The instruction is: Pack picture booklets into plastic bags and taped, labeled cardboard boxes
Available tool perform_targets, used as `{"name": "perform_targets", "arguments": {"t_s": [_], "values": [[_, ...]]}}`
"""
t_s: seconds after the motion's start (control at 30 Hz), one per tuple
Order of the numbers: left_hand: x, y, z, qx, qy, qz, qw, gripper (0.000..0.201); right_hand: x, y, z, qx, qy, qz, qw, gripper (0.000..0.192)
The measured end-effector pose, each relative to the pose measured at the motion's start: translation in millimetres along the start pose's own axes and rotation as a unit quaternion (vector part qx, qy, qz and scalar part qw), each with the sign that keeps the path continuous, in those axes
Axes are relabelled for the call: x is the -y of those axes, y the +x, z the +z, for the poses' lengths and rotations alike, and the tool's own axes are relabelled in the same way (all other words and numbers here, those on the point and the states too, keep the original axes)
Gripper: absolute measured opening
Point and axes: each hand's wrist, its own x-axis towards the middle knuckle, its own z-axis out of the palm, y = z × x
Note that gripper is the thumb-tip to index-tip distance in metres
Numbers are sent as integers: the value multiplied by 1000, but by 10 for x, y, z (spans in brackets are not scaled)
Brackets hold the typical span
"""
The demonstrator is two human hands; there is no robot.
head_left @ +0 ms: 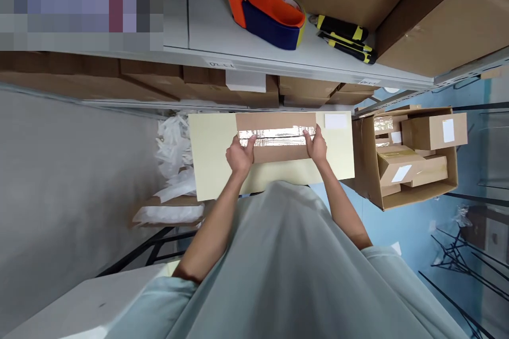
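Note:
A small brown cardboard box [278, 137], sealed along its top with shiny clear tape, lies on a pale yellow table top [210, 143]. My left hand [240, 154] grips the box's left end, thumb on the tape. My right hand [317, 145] grips its right end the same way. A white label [336, 121] lies on the table just beyond the box's right corner.
On the grey shelf [207, 26] above sit an orange and blue tape dispenser [270, 13] and two yellow-black utility knives [345, 37]. An open carton [409, 156] of sealed small boxes stands at the right. Crumpled plastic bags [175, 169] lie left of the table.

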Motion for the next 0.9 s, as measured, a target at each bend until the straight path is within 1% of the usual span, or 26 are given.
{"name": "perform_targets", "arguments": {"t_s": [0.13, 0.23, 0.33, 0.37, 0.43, 0.53, 0.6, 0.67, 0.73, 0.8, 0.83, 0.9], "values": [[68, 6, -51, -1, -10, 27, 1000, 56, -92, 2, -22, 4, 62, -21, 998, 70], [111, 0, -126, 32, -27, 49, 998, 56, -84, -71, -23, -15, 66, 1, 998, 70], [212, -32, -227, 64, -62, 115, 989, 57, -43, -227, -7, -48, 62, 16, 997, 68], [256, -44, -265, 62, -67, 136, 987, 57, -24, -295, 6, -57, 60, 15, 996, 65], [352, -58, -350, 39, -73, 167, 982, 56, 28, -442, 42, -69, 56, 6, 996, 59], [528, -23, -496, 10, -104, 190, 976, 58, 122, -636, 117, -75, 62, -18, 995, 56], [686, 26, -576, 10, -123, 183, 975, 57, 170, -723, 198, -83, 74, -47, 993, 57], [881, 54, -613, 14, -127, 149, 981, 54, 180, -787, 327, -88, 88, -83, 989, 57], [1097, 29, -604, 22, -128, 103, 986, 48, 143, -856, 508, -81, 98, -102, 987, 54], [1310, -50, -568, 37, -136, 69, 988, 40, 67, -950, 715, -71, 101, -110, 986, 48], [1411, -99, -548, 47, -145, 58, 987, 38, 19, -1003, 814, -76, 105, -119, 984, 47], [1598, -177, -518, 57, -153, 59, 985, 36, -79, -1100, 961, -93, 102, -140, 981, 45]]}}
